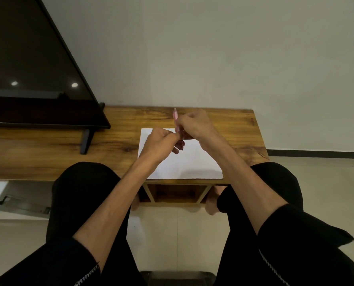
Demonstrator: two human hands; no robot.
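A thin pink pen (175, 118) stands nearly upright above a white sheet of paper (194, 164) on a low wooden table (48, 153). My right hand (193, 125) grips the pen's barrel, fingers curled round it. My left hand (161, 141) meets it from the left, its curled fingers pinching the pen's lower part. A fine dark tip (182, 150) pokes out below the hands, just over the paper. Both hands hover above the sheet's upper half.
A large black television (27, 69) on a stand (87, 141) occupies the table's left side. A wall rises right behind the table. An open cubby (176, 193) sits under the tabletop. My knees in black trousers flank the table edge; tiled floor lies below.
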